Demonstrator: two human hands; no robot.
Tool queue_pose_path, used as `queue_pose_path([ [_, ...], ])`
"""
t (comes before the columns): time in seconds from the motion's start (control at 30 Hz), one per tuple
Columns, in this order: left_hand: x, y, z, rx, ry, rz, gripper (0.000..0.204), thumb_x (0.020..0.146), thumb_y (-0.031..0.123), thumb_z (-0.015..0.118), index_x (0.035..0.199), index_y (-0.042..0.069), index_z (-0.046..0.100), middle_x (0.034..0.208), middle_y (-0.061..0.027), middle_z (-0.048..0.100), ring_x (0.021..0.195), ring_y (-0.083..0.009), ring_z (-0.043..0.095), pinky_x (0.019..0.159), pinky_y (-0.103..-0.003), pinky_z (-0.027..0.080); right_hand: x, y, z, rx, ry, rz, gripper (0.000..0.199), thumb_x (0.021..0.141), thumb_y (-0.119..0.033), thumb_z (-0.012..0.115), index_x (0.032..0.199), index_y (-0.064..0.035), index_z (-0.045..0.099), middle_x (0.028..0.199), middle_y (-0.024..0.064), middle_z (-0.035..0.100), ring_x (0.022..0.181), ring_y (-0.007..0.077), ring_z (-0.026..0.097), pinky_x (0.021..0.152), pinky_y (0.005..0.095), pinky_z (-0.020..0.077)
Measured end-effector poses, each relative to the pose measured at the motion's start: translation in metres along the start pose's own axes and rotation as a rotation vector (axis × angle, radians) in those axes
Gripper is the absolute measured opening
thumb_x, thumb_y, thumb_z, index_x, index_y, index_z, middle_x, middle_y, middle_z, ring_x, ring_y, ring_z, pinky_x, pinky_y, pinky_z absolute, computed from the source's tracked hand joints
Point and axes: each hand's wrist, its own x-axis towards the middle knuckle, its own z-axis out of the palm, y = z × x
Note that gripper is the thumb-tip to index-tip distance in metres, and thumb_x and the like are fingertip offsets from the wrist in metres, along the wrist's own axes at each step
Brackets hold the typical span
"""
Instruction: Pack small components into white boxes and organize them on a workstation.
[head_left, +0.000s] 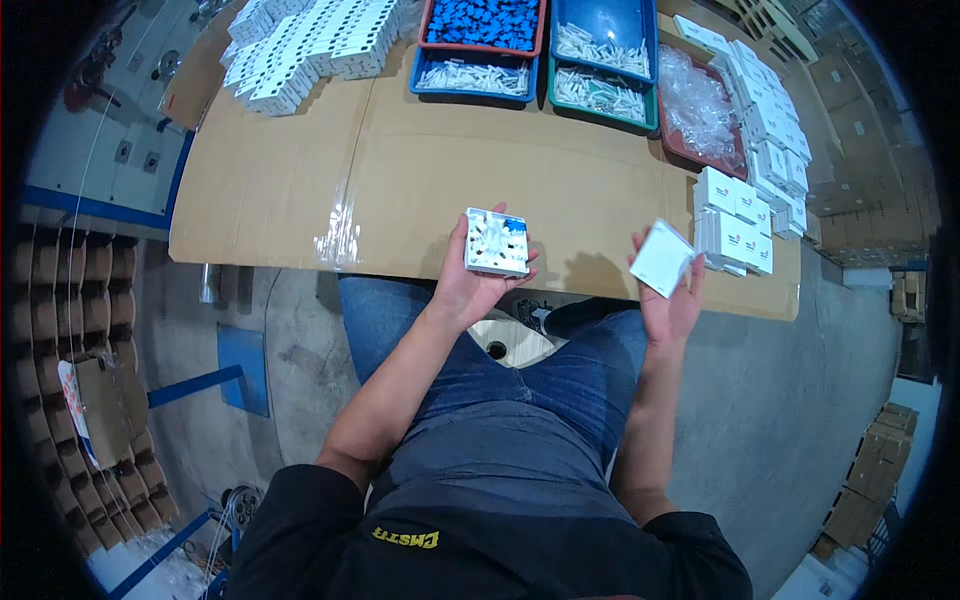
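Note:
My left hand (470, 285) holds a small open white box (496, 242) by its underside, just over the near edge of the cardboard-covered table (420, 180); white and blue parts show inside the box. My right hand (672, 300) holds a flat white square piece (661, 258), tilted, a short way to the right of the box. The two hands are apart, both above my lap.
Small white boxes are stacked at the table's right edge (738, 228) and piled at the far left (310, 45). Trays of blue parts (484, 22), white parts (604, 70) and clear bags (700, 105) line the far side. Cardboard cartons (870, 475) stand on the floor.

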Motion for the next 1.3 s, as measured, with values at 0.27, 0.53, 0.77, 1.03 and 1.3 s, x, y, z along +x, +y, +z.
queue_pose_path([
  [0.27, -0.015, -0.005, -0.002, -0.003, -0.132, -0.121, 0.071, 0.107, 0.066, 0.028, 0.157, 0.016, 0.040, 0.137, -0.0194, 0.061, 0.114, -0.0347, 0.066, 0.096, -0.049, 0.055, -0.001, 0.061, 0.055, 0.234, -0.322, 0.372, 0.056, 0.112, -0.043, 0.030, 0.164, -0.0207, 0.027, 0.159, 0.0353, 0.032, 0.141, 0.0495, 0.044, 0.113, 0.0660, 0.0389],
  [0.53, -0.030, -0.013, 0.021, 0.060, -0.101, -0.169, 0.068, 0.109, 0.061, 0.029, 0.152, 0.011, 0.045, 0.136, -0.0189, 0.063, 0.117, -0.0354, 0.068, 0.092, -0.050, 0.058, -0.016, 0.068, 0.090, -0.999, -0.469, 0.032, 0.057, 0.103, -0.022, 0.059, 0.155, -0.0074, 0.041, 0.152, 0.0238, 0.049, 0.137, 0.0367, 0.052, 0.114, 0.0473, 0.0429],
  [0.77, -0.041, -0.017, 0.037, 0.223, 0.014, -0.139, 0.073, 0.106, 0.069, 0.024, 0.149, 0.015, 0.048, 0.135, -0.0094, 0.064, 0.120, -0.0240, 0.066, 0.095, -0.041, 0.059, -0.028, 0.093, 0.108, -1.542, -0.628, -0.396, 0.067, 0.073, -0.017, 0.090, 0.135, -0.0094, 0.067, 0.145, 0.0171, 0.058, 0.131, 0.0336, 0.058, 0.108, 0.0424, 0.0485],
  [1.03, -0.046, -0.020, 0.044, 0.269, 0.124, -0.140, 0.069, 0.105, 0.069, 0.033, 0.145, 0.015, 0.052, 0.126, -0.0060, 0.067, 0.112, -0.0205, 0.068, 0.088, -0.035, 0.058, -0.027, 0.103, 0.100, -1.625, -0.753, -0.478, 0.070, 0.070, -0.028, 0.093, 0.136, -0.0170, 0.070, 0.144, 0.0172, 0.058, 0.129, 0.0361, 0.059, 0.106, 0.0454, 0.0500],
  [1.3, -0.049, -0.020, 0.050, 0.276, 0.135, -0.112, 0.072, 0.105, 0.070, 0.029, 0.147, 0.015, 0.050, 0.127, -0.0072, 0.067, 0.114, -0.0225, 0.067, 0.092, -0.038, 0.057, -0.026, 0.103, 0.096, -1.652, -0.769, -0.484, 0.072, 0.069, -0.030, 0.093, 0.136, -0.0166, 0.070, 0.146, 0.0170, 0.058, 0.130, 0.0371, 0.058, 0.108, 0.0467, 0.0473],
])
